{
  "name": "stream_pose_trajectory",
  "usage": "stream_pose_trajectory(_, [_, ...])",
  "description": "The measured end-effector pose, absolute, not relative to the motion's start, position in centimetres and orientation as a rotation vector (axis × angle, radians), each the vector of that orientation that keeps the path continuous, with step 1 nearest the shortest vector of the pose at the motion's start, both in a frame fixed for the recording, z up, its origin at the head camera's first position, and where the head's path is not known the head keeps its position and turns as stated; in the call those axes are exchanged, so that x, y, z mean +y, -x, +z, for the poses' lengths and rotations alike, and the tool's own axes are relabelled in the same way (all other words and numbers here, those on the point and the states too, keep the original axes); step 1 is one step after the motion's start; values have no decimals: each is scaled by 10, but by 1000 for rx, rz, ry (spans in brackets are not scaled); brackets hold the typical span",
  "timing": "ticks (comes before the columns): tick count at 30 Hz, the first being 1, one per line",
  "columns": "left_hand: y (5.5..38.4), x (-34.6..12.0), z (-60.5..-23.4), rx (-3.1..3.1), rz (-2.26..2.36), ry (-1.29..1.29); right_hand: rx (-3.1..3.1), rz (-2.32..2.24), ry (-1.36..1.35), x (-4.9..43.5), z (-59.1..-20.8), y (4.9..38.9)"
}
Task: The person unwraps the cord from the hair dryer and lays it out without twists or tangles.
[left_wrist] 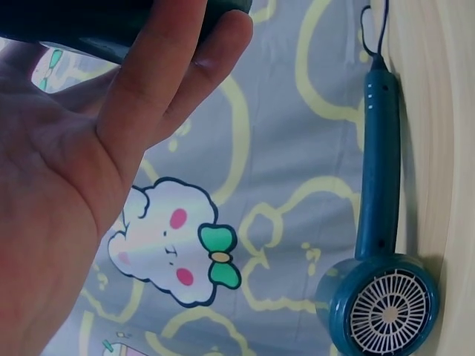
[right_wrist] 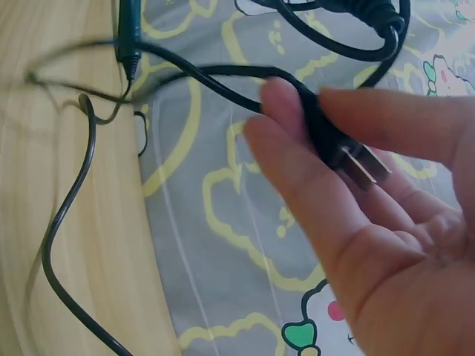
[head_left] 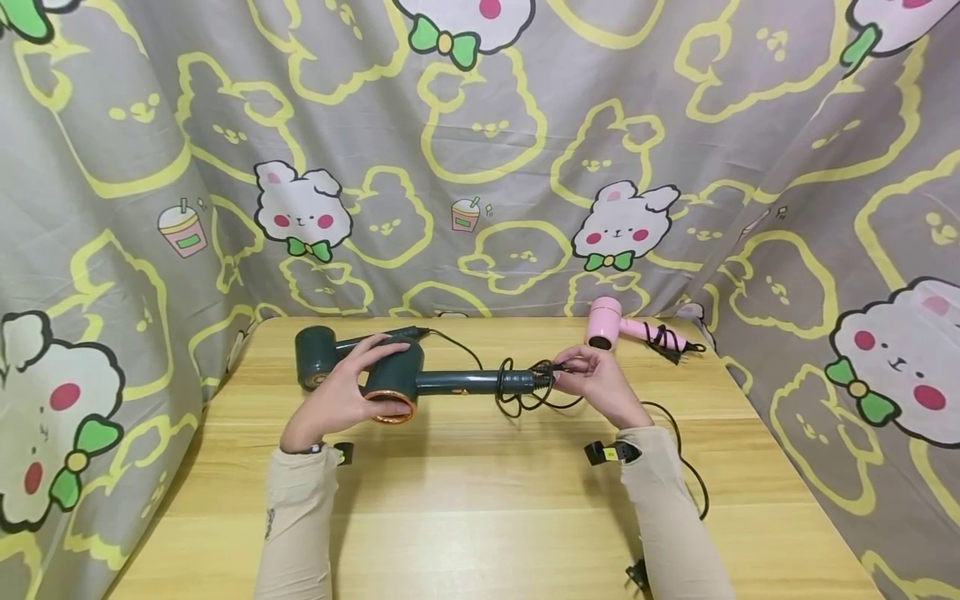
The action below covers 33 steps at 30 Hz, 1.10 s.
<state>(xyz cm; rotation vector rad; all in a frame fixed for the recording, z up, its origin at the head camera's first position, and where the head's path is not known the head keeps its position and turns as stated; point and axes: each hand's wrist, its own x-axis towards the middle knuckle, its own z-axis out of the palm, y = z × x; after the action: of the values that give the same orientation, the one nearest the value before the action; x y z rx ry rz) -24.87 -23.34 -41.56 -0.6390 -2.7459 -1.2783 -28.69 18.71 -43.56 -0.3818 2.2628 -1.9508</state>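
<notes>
My left hand (head_left: 339, 398) grips a dark green hair dryer (head_left: 396, 369) by its head, thumb at the copper-coloured ring and fingers over the top. The dryer's handle (head_left: 468, 382) points right, with its black cord (head_left: 512, 410) looped loosely about the handle's end. At that end my right hand (head_left: 603, 385) pinches a black two-pin plug (right_wrist: 324, 133) between thumb and fingers; the metal pins show in the right wrist view. Only the underside of the held dryer (left_wrist: 82, 33) appears in the left wrist view, above the palm.
A second dark green hair dryer (head_left: 315, 354) lies behind my left hand, its thin cord (head_left: 459, 342) running right. At the back right lies a pink hair dryer (head_left: 604, 321) with its cord wound round the handle. Another black plug (head_left: 637, 573) lies beside my right forearm. A patterned curtain (head_left: 480, 125) surrounds the table.
</notes>
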Motion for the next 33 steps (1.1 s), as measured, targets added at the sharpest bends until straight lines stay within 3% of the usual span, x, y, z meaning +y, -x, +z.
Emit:
stream_pose_trajectory(18, [252,-220,-420,-2807,-1275,721,1906,-2615,604,172,-419,274])
stream_pose_trajectory(25, [257,-215,-426,-2819,-1240,762,1859,-2663,930,163,-404,259])
stream_pose_trajectory(33, [257,-216,-428,-2806,-1248,720,1944,-2399,1331,153,-386,235])
